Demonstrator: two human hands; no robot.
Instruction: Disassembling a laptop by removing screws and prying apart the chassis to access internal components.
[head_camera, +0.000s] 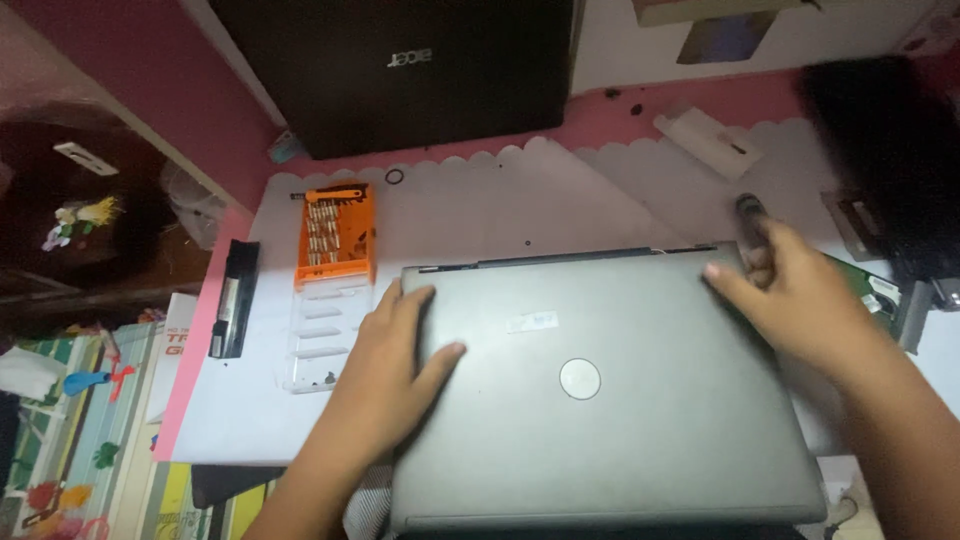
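Matt grey laptop lid (600, 390), smooth, looks like brushed metal or plastic, with a shinier round badge (580, 379) at its centre. At ten o'clock, a glossy orange plastic bit holder (335, 235) sits on a clear plastic case (320, 335). White paper sheet (480, 210) underneath, matt, scalloped edge. At twelve o'clock, a dark laptop (400, 70), smooth satin plastic.

two laptops (600, 390), one orange screwdriver-bit case (335, 235), one black battery (234, 298), two hands (395, 350)

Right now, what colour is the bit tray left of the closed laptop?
Orange bit tray, with a clear lid below it; the head view shows it.
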